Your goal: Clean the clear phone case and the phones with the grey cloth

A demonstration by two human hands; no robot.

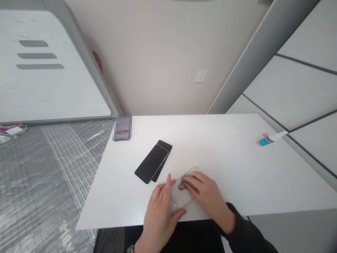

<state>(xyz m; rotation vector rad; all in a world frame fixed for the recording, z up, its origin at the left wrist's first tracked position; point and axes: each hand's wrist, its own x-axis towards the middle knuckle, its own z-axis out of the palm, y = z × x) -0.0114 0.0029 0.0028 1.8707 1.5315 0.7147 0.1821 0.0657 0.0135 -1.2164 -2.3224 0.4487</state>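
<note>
Bracing a clear, case-like piece (181, 199) low in the middle of the head view, the left hand (160, 207) is holding its edges with a spread grip, thumb apart from the fingers. The right hand (206, 192) is keeping a narrow grip, pinching a small grey item (180, 184) over the piece. Both are sitting close to the front edge of the tabletop (223, 147), so from where I'm standing a loosening left hand could be letting the piece skid off under a hard push. Two dark phones (152, 163) are lying overlapped just beside the left fingers; a stray knuckle could be nudging the upper one off the lower.

The right fingers are hiding much of the grey item, so I'm not making out what it is. Blurring is masking the packet (122, 127) at the tabletop's upper-left corner, and the frame's bottom edge is cutting off the left forearm.
</note>
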